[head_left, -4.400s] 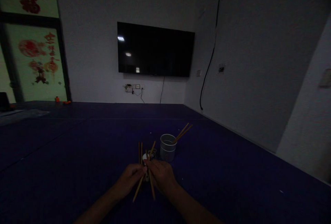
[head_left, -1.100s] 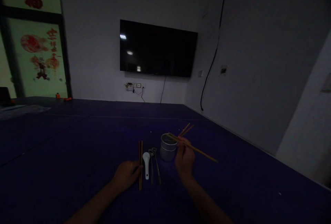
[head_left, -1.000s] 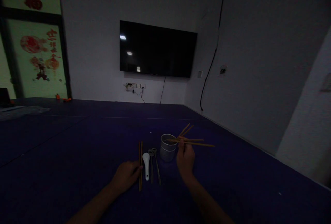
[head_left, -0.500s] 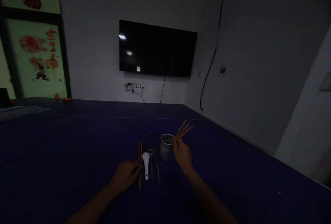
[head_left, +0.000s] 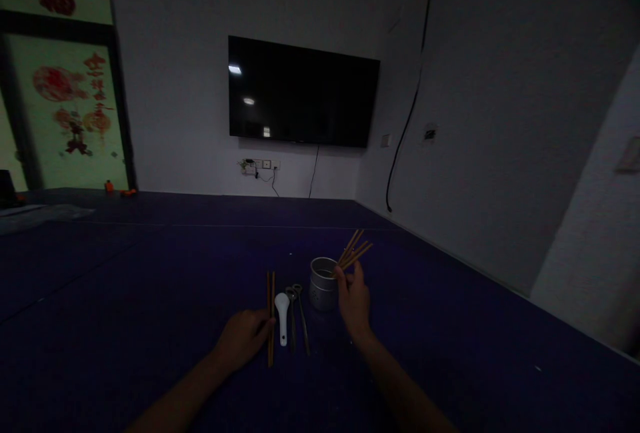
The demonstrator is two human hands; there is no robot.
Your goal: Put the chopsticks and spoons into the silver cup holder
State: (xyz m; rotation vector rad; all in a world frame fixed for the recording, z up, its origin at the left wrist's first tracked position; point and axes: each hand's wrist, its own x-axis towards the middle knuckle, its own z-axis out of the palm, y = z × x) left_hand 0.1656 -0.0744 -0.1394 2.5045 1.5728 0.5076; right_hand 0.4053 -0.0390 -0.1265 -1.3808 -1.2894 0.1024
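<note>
My left hand (head_left: 243,338) rests on the dark blue surface, its thumb and fingers closed on a pair of wooden chopsticks (head_left: 271,353) lying lengthwise. Just right of them lies a white soup spoon (head_left: 283,316). Beside it are two metal spoons (head_left: 301,319), handles toward me. A grey metal cylindrical holder (head_left: 323,293) stands upright past the spoons. At its right rim, my right hand (head_left: 355,299) has several more wooden chopsticks (head_left: 356,249) between thumb and fingers, fanned and tilted up to the right. Their lower ends are hidden by the rim and hand.
A wall-mounted television (head_left: 303,93) hangs at the back, above sockets (head_left: 263,165) with cables. A black cable (head_left: 403,143) runs down the right wall. Small orange objects (head_left: 128,193) and a plastic sheet (head_left: 43,216) lie far left, near a decorated door (head_left: 75,113).
My right hand's fingers have shifted on the chopsticks at the rim, one finger now raised higher, and the sticks have spread slightly. My left hand has stayed in place.
</note>
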